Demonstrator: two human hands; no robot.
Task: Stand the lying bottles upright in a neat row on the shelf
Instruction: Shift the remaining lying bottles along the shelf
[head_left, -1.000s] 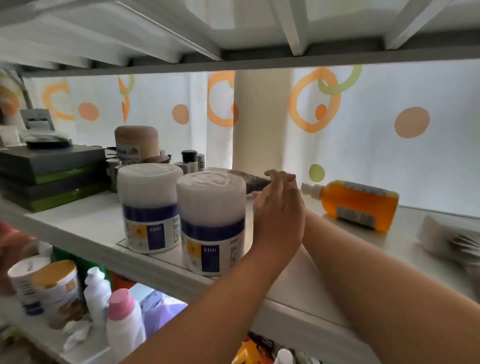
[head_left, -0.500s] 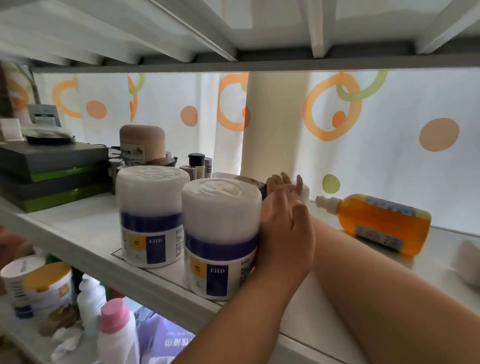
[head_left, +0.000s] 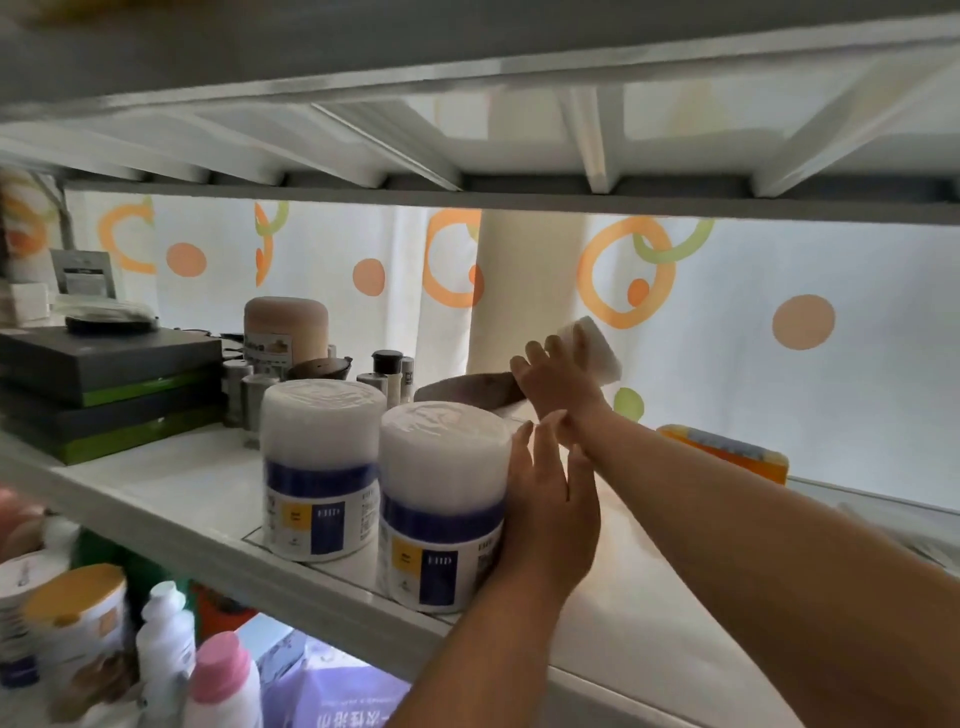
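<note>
**A:** Where were the hands?

**B:** Both were over the white shelf (head_left: 171, 483). The right hand (head_left: 558, 382) reached toward the far side, its grip closed around a white bottle (head_left: 592, 351) and holding it clear of the shelf, tilted, with one end pointing up and to the left. The left hand (head_left: 550, 499) was nearer, fingers spread and open, its palm laid flat against the right side of the nearer white tub (head_left: 441, 499). It had hold of nothing.

**A:** And the other bottles?

**B:** An orange bottle (head_left: 727, 457) lay on its side to the right, far back by the patterned curtain (head_left: 831, 395), partly hidden behind the right forearm. A dark brown bottle (head_left: 467, 392) lay on its side just left of the right hand, behind the tubs.

**A:** What else stood on the shelf?

**B:** A second white tub (head_left: 322, 467) stood just to the left of the first, both with blue bands. Behind them were several small vials (head_left: 387, 371) and a tan-lidded jar (head_left: 285, 330). Dark flat boxes (head_left: 104, 384) were stacked at the far left. On the shelf below, at the lower left, stood a pink-capped bottle (head_left: 223, 680) and a yellow-lidded tin (head_left: 78, 629).
</note>
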